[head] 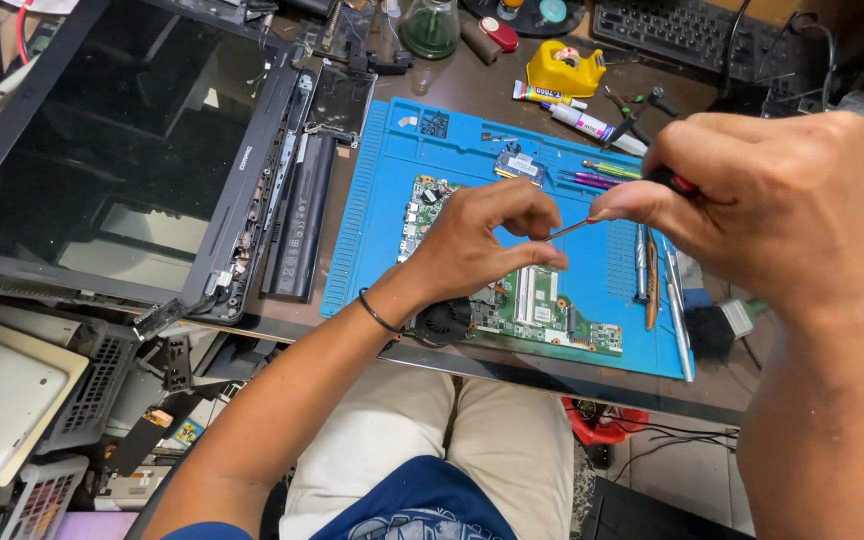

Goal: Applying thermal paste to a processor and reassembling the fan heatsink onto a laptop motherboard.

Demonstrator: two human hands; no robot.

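The left hand (482, 245) covered the middle of the green laptop circuit board (542, 305). The right hand's (772, 200) fingers hid most of the thin red-handled screwdriver (577, 227). Whatever lay beneath its tip was too small to tell.

The right hand (772, 200) pinched a thin screwdriver (577, 227), its tip meeting the left hand (482, 240) over the green circuit board (542, 305). Just beneath the grip, a bare strip of blue mat (602, 270) lay open. Right of it, upright tweezers and tools (652, 275) crowded the way. Beyond the grip, coloured pens (602, 175) and a yellow tape dispenser (564, 68) blocked the far side.
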